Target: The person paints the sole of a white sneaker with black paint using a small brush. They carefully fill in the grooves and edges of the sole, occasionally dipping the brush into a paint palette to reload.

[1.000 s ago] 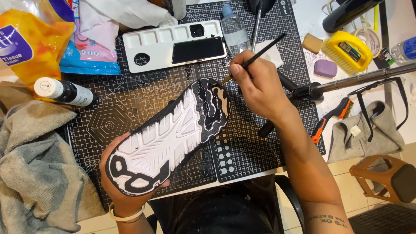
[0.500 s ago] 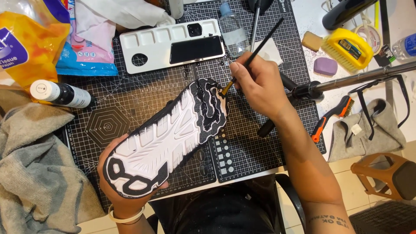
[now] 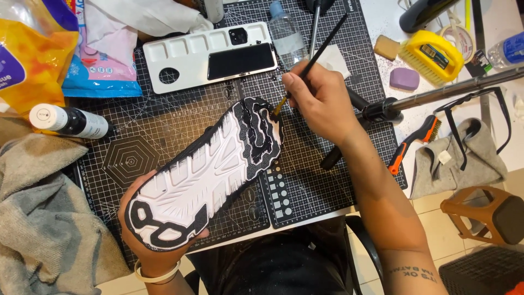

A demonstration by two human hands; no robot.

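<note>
Right hand [image 3: 322, 101] pinched shut around a thin black paintbrush [image 3: 314, 57], handle angled up and away, bristle tip touching the toe edge of the shoe sole [image 3: 210, 175]. Left hand [image 3: 150, 246] cups the heel end from below, fingers curled up around the rim, holding the shoe sole-up and tilted, toe pointing up-right. Pale band on the left wrist.

Sole: white centre, black tread at toe and heel. It sits above a dark gridded cutting mat [image 3: 316, 180] that covers the counter.

Outward from there:
- white paint palette [image 3: 180, 57] above the toe, one large well full of black paint, one small well black too
- clear plastic bottle [image 3: 286, 35] just right of the palette
- white-capped dark paint bottle [image 3: 71, 121] lying on its side at the mat's left edge
- grey cloth [image 3: 43, 213] bunched at lower left
- yellow bag [image 3: 33, 52] top left
- yellow scrub brush [image 3: 431, 54] and purple block [image 3: 404, 78] top right, off the mat
- orange-handled brush [image 3: 415, 142] right of the mat
- metal rod [image 3: 447, 90] running across the right side, above the forearm
</note>
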